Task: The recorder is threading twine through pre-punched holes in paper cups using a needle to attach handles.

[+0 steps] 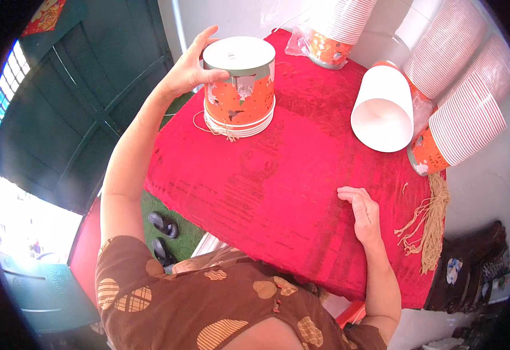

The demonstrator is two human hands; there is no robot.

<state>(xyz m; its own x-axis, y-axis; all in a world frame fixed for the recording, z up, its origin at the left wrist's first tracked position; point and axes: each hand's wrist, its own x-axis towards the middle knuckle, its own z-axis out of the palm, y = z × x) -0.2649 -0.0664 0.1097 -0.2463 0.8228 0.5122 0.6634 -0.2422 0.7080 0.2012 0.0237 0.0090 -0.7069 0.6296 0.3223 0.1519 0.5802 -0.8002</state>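
Note:
A short stack of orange paper buckets [240, 99] stands upside down at the far left of the table, with a green band and animal pictures. My left hand [192, 70] holds it from the left, thumb on its side near the upturned base and fingers spread behind. Thin tan twine [223, 133] loops around the stacked white rims, its loose ends at the front. My right hand [363, 213] rests on the red cloth [301, 175] at the right, fingers loosely extended together, nothing seen in it. Nearest to it on the right hangs a bundle of twine strands [434, 219].
A white-lined bucket stack [383, 114] lies on its side at the back right. Around it lean tall nested bucket stacks [465, 125], some in clear plastic. Another stack [334, 41] stands at the back. Black slippers [163, 224] lie on green flooring left of the table.

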